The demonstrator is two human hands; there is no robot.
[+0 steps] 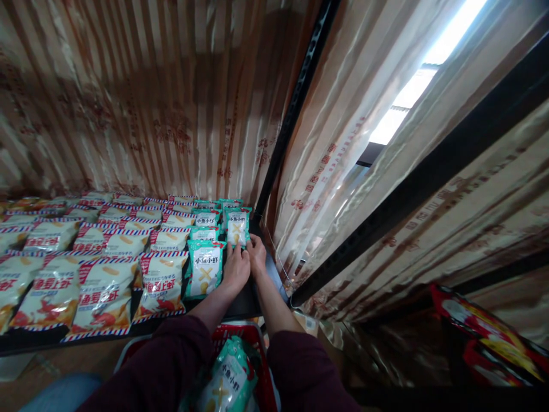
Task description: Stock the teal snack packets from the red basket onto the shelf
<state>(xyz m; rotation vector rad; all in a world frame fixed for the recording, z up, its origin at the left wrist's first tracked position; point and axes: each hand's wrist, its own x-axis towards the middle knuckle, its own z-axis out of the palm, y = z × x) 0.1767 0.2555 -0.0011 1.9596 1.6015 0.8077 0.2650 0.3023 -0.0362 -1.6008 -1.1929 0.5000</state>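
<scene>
Both my hands are at the right end of a dark shelf (246,303), at the lower edge of a small green-and-white snack bag (237,225). My left hand (236,268) has its fingers closed on the bag's bottom. My right hand (256,253) grips its lower right corner. The bag stands nearly upright, its printed front towards me. Just left of my left hand is another green-and-white bag (206,270), at the front of a row of the same bags. What lies under my palms is hidden.
Rows of larger white, red and orange snack bags (104,294) fill the shelf to the left. Below my forearms sits a red basket (266,366) with more green bags (226,380). Dark metal posts (295,109) and draped curtains (171,103) stand behind and right.
</scene>
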